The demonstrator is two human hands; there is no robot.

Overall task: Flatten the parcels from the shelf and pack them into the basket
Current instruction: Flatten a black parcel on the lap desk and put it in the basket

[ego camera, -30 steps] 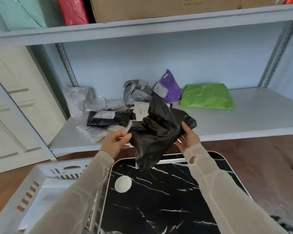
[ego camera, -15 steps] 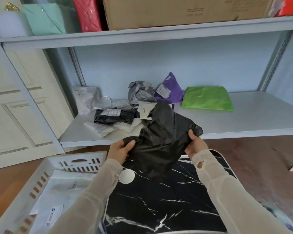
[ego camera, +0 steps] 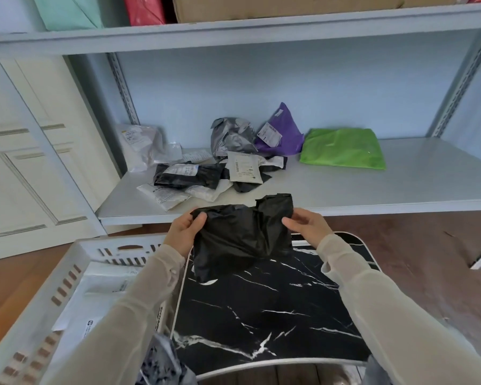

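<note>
**A:** Where was the black parcel (ego camera: 245,234) seen, and how was it held?

**B:** It was held up over the far edge of the marble-patterned table (ego camera: 261,315), toward the far left corner, just in front of the front edge of the shelf (ego camera: 400,190). Its upper left corner was pinched by the left hand (ego camera: 182,234), with the thumb laid on the near face and the fingers curled behind. Its right edge was gripped by the right hand (ego camera: 307,229) between thumb and fingers. Whether the lower edge touched the table could not be told.

**A:** How was it judged to handle?

**B:** It was judged light and soft. Thin, creased film was seen sagging between the two grips, with a flap standing up at the top right. Little stiffness was expected, and nothing fragile was suggested. The film looked glossy, so some slip was allowed for.

**A:** Where was hold best taken?

**B:** Opposite edges were favoured, so that the film could be drawn taut and then pressed flat on the table under open palms. For the carry to the basket (ego camera: 75,262), beside the table's left edge, a grip at both ends was thought wise, lest the parcel fold. Flat white parcels (ego camera: 106,284) were seen lying inside.

**A:** Was more work indicated?

**B:** Yes. A grey parcel (ego camera: 232,136), a purple parcel (ego camera: 283,132) and a green parcel (ego camera: 343,148) were seen near the shelf's back edge.
</note>
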